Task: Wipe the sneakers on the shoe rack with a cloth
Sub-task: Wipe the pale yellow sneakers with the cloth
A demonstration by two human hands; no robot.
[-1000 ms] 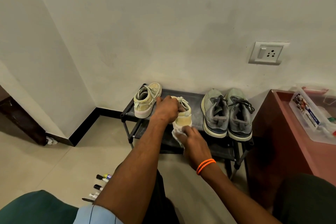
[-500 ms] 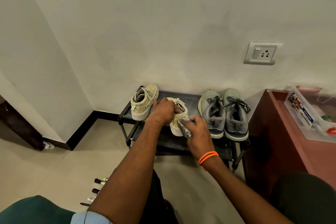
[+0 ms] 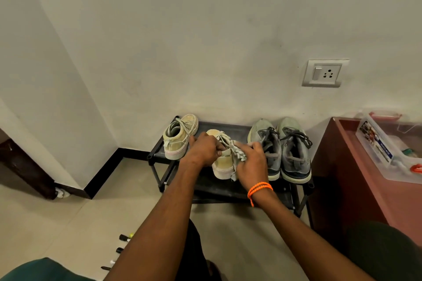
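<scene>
A low black shoe rack [image 3: 235, 126] stands against the wall. On its left end sits one beige sneaker [image 3: 180, 138]. The matching beige sneaker [image 3: 222, 164] is in the middle, gripped from the left by my left hand [image 3: 204, 149]. My right hand [image 3: 251, 159] presses a pale cloth [image 3: 238, 151] against that sneaker's right side and laces. A pair of grey sneakers [image 3: 283, 150] rests on the rack's right end, just beyond my right hand.
A reddish-brown table [image 3: 356, 180] stands right of the rack and carries a clear plastic box [image 3: 388, 150]. Several markers [image 3: 121, 250] lie on the tiled floor at lower left. A wall socket [image 3: 324, 73] is above the rack. Dark furniture [image 3: 25, 166] stands far left.
My right hand with the cloth has moved from the beige sneaker's heel up along its right side to the laces. My left hand stays on the sneaker.
</scene>
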